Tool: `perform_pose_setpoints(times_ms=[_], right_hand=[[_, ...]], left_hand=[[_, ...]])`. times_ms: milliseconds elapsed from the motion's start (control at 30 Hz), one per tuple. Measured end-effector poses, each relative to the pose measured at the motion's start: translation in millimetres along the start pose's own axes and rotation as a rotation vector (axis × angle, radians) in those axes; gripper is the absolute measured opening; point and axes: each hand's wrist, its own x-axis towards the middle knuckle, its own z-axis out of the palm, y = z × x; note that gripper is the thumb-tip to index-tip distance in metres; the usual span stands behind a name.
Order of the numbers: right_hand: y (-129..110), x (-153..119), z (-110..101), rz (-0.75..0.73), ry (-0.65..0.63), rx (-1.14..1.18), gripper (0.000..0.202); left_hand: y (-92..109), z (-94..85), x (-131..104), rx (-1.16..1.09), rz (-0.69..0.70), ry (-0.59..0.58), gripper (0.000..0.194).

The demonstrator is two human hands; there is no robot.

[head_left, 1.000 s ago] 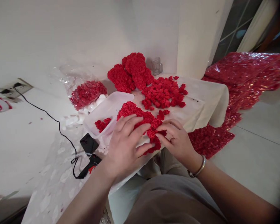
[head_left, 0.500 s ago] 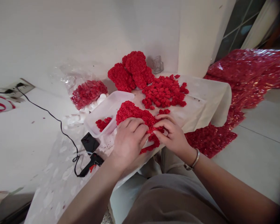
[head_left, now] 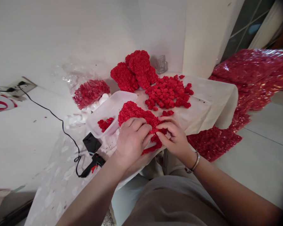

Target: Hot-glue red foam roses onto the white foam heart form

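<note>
A form covered in red artificial roses [head_left: 134, 111] lies at the table's near edge, with a white bare patch low on it. My left hand [head_left: 133, 139] is closed over its near side, fingers curled on the roses. From the right, my right hand [head_left: 173, 135] pinches at the same form with thumb and fingers; the fingertips hide what lies between them. Just behind my right hand sit a few loose red roses [head_left: 168, 113]. A white plastic tray [head_left: 119, 99] holding a few rose heads stands beside the form.
Farther back are a heap of rose heads [head_left: 168, 91], finished-looking rose-covered shapes [head_left: 139, 67] and a glass jar [head_left: 162, 64]. A bag of red roses [head_left: 91, 92] leans by the wall. At left lie a black glue gun [head_left: 93, 165] and its cord. Red wrapped bundles [head_left: 257, 75] lie on the floor.
The view has shifted slightly, so the background sits a little farther right. Both hands stay on the rose-covered form with almost the same grip.
</note>
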Motion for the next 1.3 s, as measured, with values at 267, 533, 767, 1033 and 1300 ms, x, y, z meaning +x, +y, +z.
perform_pose_setpoints(times_ms=[267, 533, 767, 1033, 1300], right_hand=[[4.4, -12.7, -9.9, 0.002, -0.038, 0.006, 0.058], [-17.3, 11.5, -3.3, -0.073, -0.180, -0.087, 0.065], [-14.2, 18.4, 9.5, -0.010, -0.209, -0.114, 0.043], [7.4, 1.7, 4.2, 0.235, -0.058, 0.128, 0.059], [-1.1, 4.4, 15.3, 0.486, -0.150, 0.414, 0.061]], left_hand=[[-4.1, -24.6, -21.2, -0.111, 0.003, 0.025, 0.028], [-11.5, -46.2, -83.1, -0.131, -0.230, 0.133, 0.030], [-17.2, -57.1, -137.4, -0.152, -0.393, 0.168, 0.021], [-11.9, -21.5, -155.7, -0.307, -0.604, 0.095, 0.056], [4.6, 25.9, -125.9, -0.875, -0.691, 0.140, 0.094]])
